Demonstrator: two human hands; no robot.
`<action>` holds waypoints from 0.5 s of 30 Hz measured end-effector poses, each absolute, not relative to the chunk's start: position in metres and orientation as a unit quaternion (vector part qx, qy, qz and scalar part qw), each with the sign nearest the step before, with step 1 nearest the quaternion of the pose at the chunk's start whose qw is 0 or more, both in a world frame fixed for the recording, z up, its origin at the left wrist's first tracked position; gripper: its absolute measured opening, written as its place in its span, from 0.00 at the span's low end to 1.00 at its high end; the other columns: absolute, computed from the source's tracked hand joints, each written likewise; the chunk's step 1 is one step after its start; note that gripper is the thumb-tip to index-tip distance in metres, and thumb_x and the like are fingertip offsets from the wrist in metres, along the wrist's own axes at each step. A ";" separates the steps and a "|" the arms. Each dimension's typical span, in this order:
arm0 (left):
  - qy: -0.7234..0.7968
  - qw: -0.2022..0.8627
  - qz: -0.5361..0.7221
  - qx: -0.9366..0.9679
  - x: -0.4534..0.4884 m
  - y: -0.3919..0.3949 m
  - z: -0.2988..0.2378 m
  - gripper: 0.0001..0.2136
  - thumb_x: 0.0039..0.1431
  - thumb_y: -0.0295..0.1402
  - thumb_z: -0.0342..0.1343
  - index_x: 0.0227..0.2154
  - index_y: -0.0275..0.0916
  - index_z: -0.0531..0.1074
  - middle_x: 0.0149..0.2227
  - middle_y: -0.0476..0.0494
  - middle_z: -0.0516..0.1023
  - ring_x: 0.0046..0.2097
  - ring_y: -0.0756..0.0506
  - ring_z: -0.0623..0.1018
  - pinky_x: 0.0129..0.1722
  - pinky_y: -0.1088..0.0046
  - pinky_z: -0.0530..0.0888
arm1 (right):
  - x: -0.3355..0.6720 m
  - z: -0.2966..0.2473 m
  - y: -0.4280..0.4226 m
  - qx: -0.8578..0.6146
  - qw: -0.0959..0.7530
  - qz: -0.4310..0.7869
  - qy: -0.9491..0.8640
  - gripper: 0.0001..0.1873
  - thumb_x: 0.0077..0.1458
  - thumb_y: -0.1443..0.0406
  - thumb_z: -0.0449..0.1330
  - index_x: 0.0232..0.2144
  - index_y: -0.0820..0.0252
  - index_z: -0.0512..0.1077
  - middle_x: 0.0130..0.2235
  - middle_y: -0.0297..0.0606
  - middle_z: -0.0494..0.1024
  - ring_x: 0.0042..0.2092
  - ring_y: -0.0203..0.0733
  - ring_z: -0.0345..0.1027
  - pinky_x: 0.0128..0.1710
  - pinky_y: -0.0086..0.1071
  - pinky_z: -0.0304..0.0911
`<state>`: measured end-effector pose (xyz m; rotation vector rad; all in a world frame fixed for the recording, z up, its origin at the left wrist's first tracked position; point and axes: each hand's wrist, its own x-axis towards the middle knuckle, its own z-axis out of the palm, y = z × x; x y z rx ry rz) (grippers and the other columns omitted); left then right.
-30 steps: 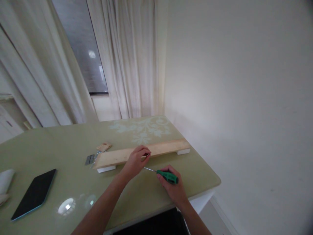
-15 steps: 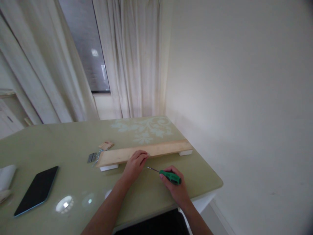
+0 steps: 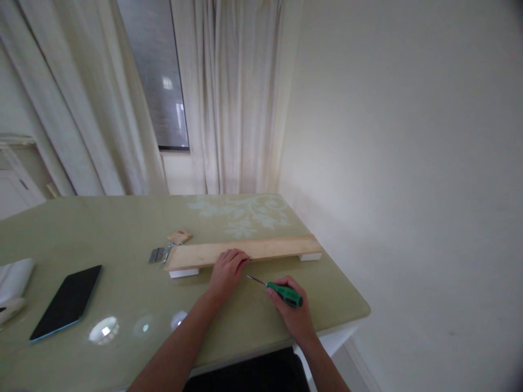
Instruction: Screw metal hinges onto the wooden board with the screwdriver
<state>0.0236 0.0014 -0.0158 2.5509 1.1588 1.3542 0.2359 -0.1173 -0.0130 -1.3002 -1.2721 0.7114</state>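
Note:
A long pale wooden board (image 3: pixel 281 246) lies across two white blocks, a left one (image 3: pixel 183 273) and a right one (image 3: pixel 310 256). My left hand (image 3: pixel 227 268) rests against the front edge of the board near its middle, its fingers pinched together. Something tiny may be between the fingertips, too small to name. My right hand (image 3: pixel 295 310) is wrapped round a screwdriver (image 3: pixel 288 295) with a green and black handle. Its thin metal shaft points left, the tip apart from the board, just below and to the right of my left fingertips.
Beyond the board's left end lie a small wooden piece (image 3: pixel 180 236), grey metal plates (image 3: pixel 156 255) and a clear bag (image 3: pixel 167 252) of small parts. A dark tablet (image 3: pixel 67 302) and a white object (image 3: pixel 15 277) are farther left on the green table (image 3: pixel 122 228). A wall (image 3: pixel 408 190) borders the right.
The view has shifted slightly. Both hands keep nearly the same places: the left at the board's edge, the right holding the screwdriver.

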 end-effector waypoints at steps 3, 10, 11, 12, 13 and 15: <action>0.376 0.012 0.433 0.819 0.025 0.000 -0.016 0.09 0.73 0.35 0.53 0.42 0.42 0.79 0.42 0.42 0.83 0.45 0.41 0.79 0.47 0.61 0.74 | 0.236 -0.012 -0.118 -0.550 0.559 0.302 -0.542 0.16 0.55 0.51 0.70 0.32 0.55 0.76 0.29 0.33 0.79 0.31 0.42 0.70 0.32 0.33 0.66; 0.380 0.009 0.432 0.818 0.025 -0.001 -0.016 0.09 0.73 0.34 0.54 0.41 0.42 0.78 0.42 0.42 0.82 0.45 0.41 0.79 0.47 0.62 0.74 | 0.235 -0.010 -0.119 -0.551 0.562 0.301 -0.538 0.16 0.54 0.52 0.71 0.31 0.56 0.76 0.29 0.34 0.79 0.31 0.42 0.70 0.32 0.33 0.65; 0.381 0.009 0.432 0.818 0.025 -0.001 -0.016 0.08 0.73 0.34 0.54 0.41 0.42 0.78 0.42 0.42 0.82 0.45 0.41 0.79 0.47 0.62 0.74 | 0.235 -0.010 -0.119 -0.551 0.562 0.302 -0.539 0.16 0.54 0.52 0.71 0.31 0.56 0.76 0.29 0.34 0.79 0.32 0.43 0.71 0.33 0.33 0.66; 0.382 0.009 0.432 0.817 0.025 -0.001 -0.016 0.08 0.73 0.34 0.54 0.41 0.42 0.78 0.42 0.42 0.82 0.45 0.41 0.79 0.47 0.62 0.74 | 0.235 -0.010 -0.119 -0.551 0.560 0.303 -0.540 0.16 0.55 0.52 0.71 0.32 0.56 0.76 0.30 0.34 0.79 0.32 0.43 0.71 0.34 0.34 0.66; 0.383 0.008 0.432 0.816 0.025 -0.001 -0.016 0.08 0.73 0.34 0.54 0.41 0.42 0.78 0.42 0.42 0.82 0.45 0.41 0.79 0.47 0.62 0.74 | 0.235 -0.011 -0.119 -0.551 0.558 0.304 -0.541 0.16 0.55 0.52 0.70 0.32 0.56 0.76 0.30 0.34 0.78 0.32 0.43 0.70 0.34 0.34 0.66; 0.385 0.008 0.432 0.816 0.025 -0.001 -0.016 0.08 0.73 0.34 0.53 0.41 0.43 0.78 0.41 0.42 0.82 0.45 0.41 0.79 0.47 0.62 0.74 | 0.236 -0.012 -0.119 -0.551 0.555 0.306 -0.543 0.16 0.56 0.51 0.70 0.32 0.56 0.75 0.30 0.34 0.78 0.32 0.42 0.70 0.34 0.33 0.65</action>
